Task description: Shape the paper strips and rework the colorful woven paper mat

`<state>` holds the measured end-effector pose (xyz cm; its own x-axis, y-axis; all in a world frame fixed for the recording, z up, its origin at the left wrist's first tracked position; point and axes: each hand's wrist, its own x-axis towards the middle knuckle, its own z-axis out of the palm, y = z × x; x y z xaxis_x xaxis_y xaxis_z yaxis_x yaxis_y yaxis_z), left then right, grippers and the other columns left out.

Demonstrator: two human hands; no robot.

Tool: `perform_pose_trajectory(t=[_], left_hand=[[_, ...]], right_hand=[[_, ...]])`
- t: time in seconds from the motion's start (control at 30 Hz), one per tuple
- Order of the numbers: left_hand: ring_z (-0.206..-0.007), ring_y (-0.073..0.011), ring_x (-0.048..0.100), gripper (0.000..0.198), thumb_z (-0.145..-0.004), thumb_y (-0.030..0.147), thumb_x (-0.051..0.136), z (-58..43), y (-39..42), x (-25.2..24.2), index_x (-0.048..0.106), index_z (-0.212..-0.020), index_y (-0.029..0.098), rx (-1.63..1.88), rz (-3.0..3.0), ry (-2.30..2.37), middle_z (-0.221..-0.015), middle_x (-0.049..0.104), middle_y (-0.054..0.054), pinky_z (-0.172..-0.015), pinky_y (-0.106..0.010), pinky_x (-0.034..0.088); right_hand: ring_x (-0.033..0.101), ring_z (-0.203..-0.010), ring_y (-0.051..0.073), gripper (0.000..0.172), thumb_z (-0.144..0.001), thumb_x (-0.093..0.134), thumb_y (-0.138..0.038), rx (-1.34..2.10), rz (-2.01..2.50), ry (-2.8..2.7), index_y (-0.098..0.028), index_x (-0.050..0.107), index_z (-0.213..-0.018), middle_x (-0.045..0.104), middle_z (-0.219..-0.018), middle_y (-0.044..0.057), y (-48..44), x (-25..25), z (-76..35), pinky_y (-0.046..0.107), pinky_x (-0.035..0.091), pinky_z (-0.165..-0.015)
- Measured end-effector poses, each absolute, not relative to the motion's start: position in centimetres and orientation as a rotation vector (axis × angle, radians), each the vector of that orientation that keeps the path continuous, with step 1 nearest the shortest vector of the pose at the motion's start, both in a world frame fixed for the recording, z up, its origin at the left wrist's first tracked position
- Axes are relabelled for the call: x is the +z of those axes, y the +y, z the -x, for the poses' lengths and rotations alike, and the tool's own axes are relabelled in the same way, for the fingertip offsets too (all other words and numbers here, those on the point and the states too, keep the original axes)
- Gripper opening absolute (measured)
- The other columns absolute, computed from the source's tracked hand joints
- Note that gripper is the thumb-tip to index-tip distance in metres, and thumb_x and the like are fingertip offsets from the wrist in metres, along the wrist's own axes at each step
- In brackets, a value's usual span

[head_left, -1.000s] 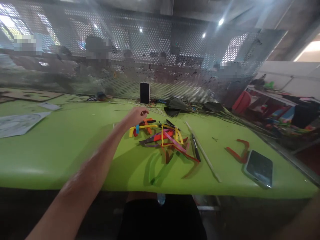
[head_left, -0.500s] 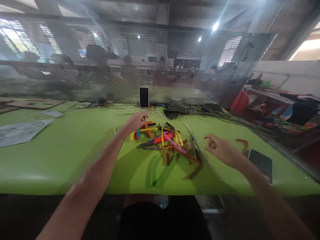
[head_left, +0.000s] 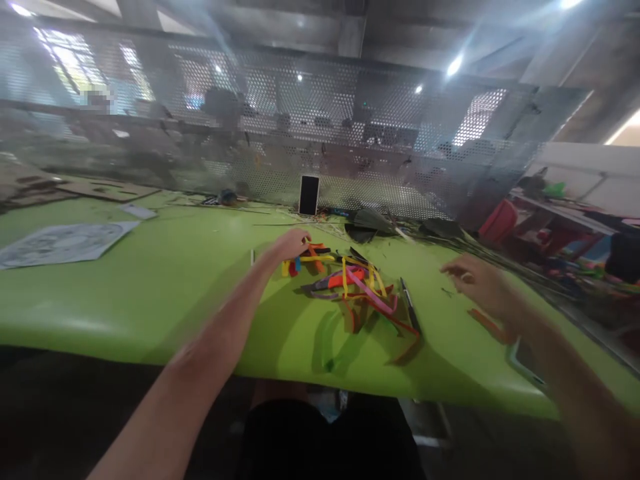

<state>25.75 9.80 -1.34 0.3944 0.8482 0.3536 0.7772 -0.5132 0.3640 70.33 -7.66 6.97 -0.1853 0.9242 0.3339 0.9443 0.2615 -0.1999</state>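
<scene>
My left hand (head_left: 294,244) is at the upper left of a pile of coloured strips, its bent fingers closed at an orange strip (head_left: 316,261). Beside it are a yellow strip (head_left: 320,259) and a small blue piece (head_left: 298,264). Red, pink (head_left: 373,293), purple and green strips (head_left: 327,340) lie in the pile, with a red and grey tool (head_left: 340,279) among them. A black pen (head_left: 410,305) lies at the pile's right. Farther right, my right hand (head_left: 467,277) is raised over the table, blurred, fingers apart and holding nothing visible.
A phone-like device (head_left: 309,195) stands upright at the back before a perforated screen (head_left: 280,153). Dark leaf-like pieces (head_left: 370,223) lie near it. Printed paper (head_left: 65,241) is at left. An orange strip (head_left: 487,325) and a phone (head_left: 525,363) lie at right.
My right hand has moved right and away from the pile. The long pale stick beside the pen is gone from there. My left hand stays at the strips; the view has shifted and tilted.
</scene>
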Motion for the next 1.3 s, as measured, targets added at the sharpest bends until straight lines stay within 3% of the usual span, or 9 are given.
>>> perform_pose_trajectory(t=[0.2, 0.37, 0.5, 0.63, 0.77, 0.93, 1.07, 1.2, 1.3], left_hand=[[-0.083, -0.0251, 0.07, 0.023, -0.08, 0.022, 0.057, -26.1, 9.8, -1.3, 0.075, -0.093, 0.015, 0.716, -2.48, 1.484, -0.095, 0.077, -0.013, -0.082, -0.034, 0.054], [-0.083, -0.0228, 0.07, 0.028, -0.081, 0.019, 0.056, -26.1, 9.8, -1.0, 0.075, -0.102, 0.015, 0.682, -2.471, 1.477, -0.097, 0.077, -0.012, -0.079, -0.032, 0.054], [-0.081, -0.0212, 0.068, 0.031, -0.078, 0.014, 0.055, -26.2, 9.5, -0.6, 0.075, -0.103, 0.015, 0.715, -2.449, 1.435, -0.098, 0.076, -0.009, -0.081, -0.032, 0.054], [-0.087, -0.023, 0.069, 0.028, -0.076, 0.012, 0.055, -26.4, 9.1, 0.0, 0.076, -0.095, 0.014, 0.909, -2.338, 1.391, -0.098, 0.076, -0.009, -0.085, -0.035, 0.055], [-0.094, -0.024, 0.07, 0.022, -0.079, 0.013, 0.055, -27.1, 8.6, 0.8, 0.074, -0.091, 0.013, 1.14, -2.181, 1.308, -0.098, 0.076, -0.011, -0.093, -0.039, 0.055], [-0.095, -0.0215, 0.069, 0.016, -0.082, 0.014, 0.055, -28.7, 7.3, 1.8, 0.07, -0.087, 0.014, 1.34, -2.121, 1.178, -0.098, 0.074, -0.01, -0.084, -0.034, 0.057], [-0.089, -0.018, 0.068, 0.016, -0.085, 0.016, 0.054, -29.8, 5.8, 2.8, 0.07, -0.089, 0.014, 1.548, -2.119, 1.063, -0.097, 0.073, -0.009, -0.076, -0.029, 0.056], [-0.085, -0.017, 0.067, 0.015, -0.087, 0.02, 0.055, -30.2, 5.1, 3.4, 0.069, -0.091, 0.015, 1.593, -2.063, 1.045, -0.098, 0.072, -0.009, -0.073, -0.028, 0.055], [-0.083, -0.0167, 0.066, 0.015, -0.086, 0.021, 0.057, -30.3, 5.1, 3.4, 0.069, -0.091, 0.014, 1.596, -2.005, 1.028, -0.095, 0.072, -0.009, -0.07, -0.027, 0.054]], right_hand=[[0.061, -0.089, 0.019, 0.018, -0.088, 0.053, -0.007, -0.09, 1.644, -2.164, -0.013, 0.07, -0.089, 0.068, -0.099, 0.015, 1.9, 10.7, -69.3, 0.029, 0.045, -0.086], [0.063, -0.1, 0.025, 0.029, -0.089, 0.053, -0.007, -0.299, 1.948, -1.941, 0.0, 0.072, -0.109, 0.071, -0.107, 0.024, 8.4, 11.8, -66.2, 0.035, 0.043, -0.093], [0.067, -0.075, 0.02, 0.041, -0.093, 0.047, -0.014, 0.061, 1.745, -1.959, -0.007, 0.067, -0.129, 0.075, -0.087, 0.011, 7.7, 8.7, -61.8, 0.031, 0.05, -0.08], [0.068, -0.101, 0.018, 0.063, -0.087, 0.05, -0.006, 0.398, 1.418, -2.221, -0.01, 0.047, -0.149, 0.069, -0.128, 0.015, 4.4, 5.1, -57.4, 0.031, 0.052, -0.091], [0.067, -0.11, 0.02, 0.05, -0.096, 0.057, -0.026, 0.438, 1.373, -2.379, -0.016, 0.053, -0.145, 0.065, -0.136, 0.013, 1.3, 3.4, -54.2, 0.03, 0.051, -0.099], [0.059, -0.125, 0.026, 0.047, -0.092, 0.066, -0.029, 0.273, 1.261, -2.266, -0.021, 0.058, -0.138, 0.065, -0.135, 0.011, 0.0, 2.4, -52.4, 0.042, 0.042, -0.111], [0.064, -0.111, 0.024, 0.049, -0.091, 0.067, -0.029, 0.412, 1.233, -2.091, -0.021, 0.055, -0.138, 0.066, -0.128, 0.011, 0.5, 1.8, -52.5, 0.04, 0.051, -0.099], [0.063, -0.093, 0.02, 0.02, -0.09, 0.065, -0.028, 0.428, 1.202, -2.017, -0.019, 0.066, -0.107, 0.063, -0.114, 0.01, 1.0, 1.6, -52.7, 0.034, 0.055, -0.083], [0.062, -0.091, 0.019, 0.01, -0.087, 0.063, -0.024, 0.511, 1.094, -1.925, -0.019, 0.063, -0.096, 0.062, -0.104, 0.007, 1.1, 1.8, -53.0, 0.031, 0.055, -0.08]])
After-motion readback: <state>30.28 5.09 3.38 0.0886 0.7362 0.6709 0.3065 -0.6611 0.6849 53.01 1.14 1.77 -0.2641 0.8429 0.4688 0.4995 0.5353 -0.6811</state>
